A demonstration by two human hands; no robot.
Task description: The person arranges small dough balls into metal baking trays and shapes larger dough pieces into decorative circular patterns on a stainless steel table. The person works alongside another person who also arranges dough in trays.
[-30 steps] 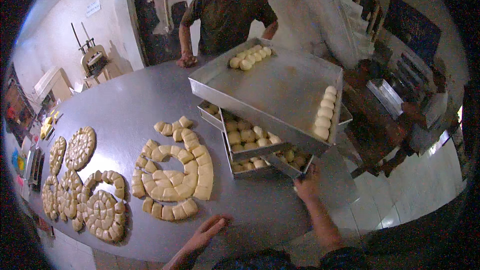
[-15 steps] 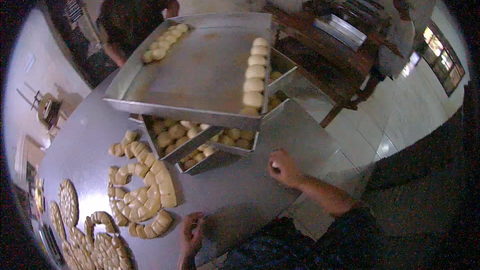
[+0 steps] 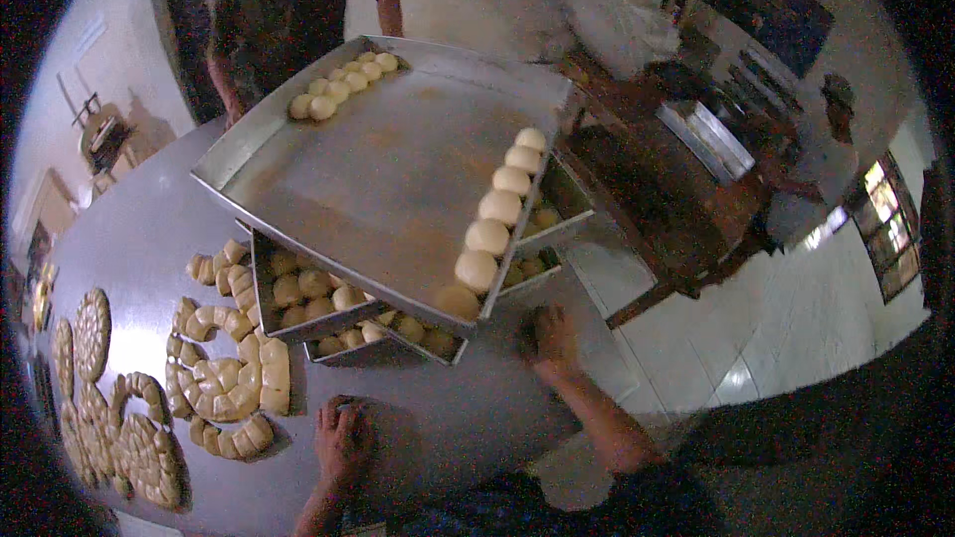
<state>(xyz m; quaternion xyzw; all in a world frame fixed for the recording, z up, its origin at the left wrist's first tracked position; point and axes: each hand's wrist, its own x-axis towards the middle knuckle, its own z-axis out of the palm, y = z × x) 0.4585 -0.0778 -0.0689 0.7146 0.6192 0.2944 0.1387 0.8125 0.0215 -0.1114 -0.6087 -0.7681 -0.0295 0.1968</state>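
My left hand [image 3: 343, 440] is palm down on the metal table, fingers curled. Whatever lies under them is hidden. To its left are cut dough pieces [image 3: 227, 388], set out in curved rows. My right hand [image 3: 553, 346] is closed near the table's right edge, just below the stacked trays, its fingers dark and blurred. What it holds, if anything, cannot be made out. Above both hands a large metal tray [image 3: 358, 174] rests on the stack, with a row of round dough balls [image 3: 499, 207] along its right side and more dough balls [image 3: 338, 89] at its far left.
Lower trays [image 3: 328, 323] full of dough balls sit crosswise beneath the big one. More cut dough [image 3: 124, 428] lies at the far left of the table. Across the table stands a person [image 3: 298, 20]; another person [image 3: 821, 169] is at the right, beside a wooden table [image 3: 637, 209].
My view has turned, so the scene sits tilted differently. My left hand has gone from a loose curl with its side showing to palm down. The right hand's fingers now point upward in the picture.
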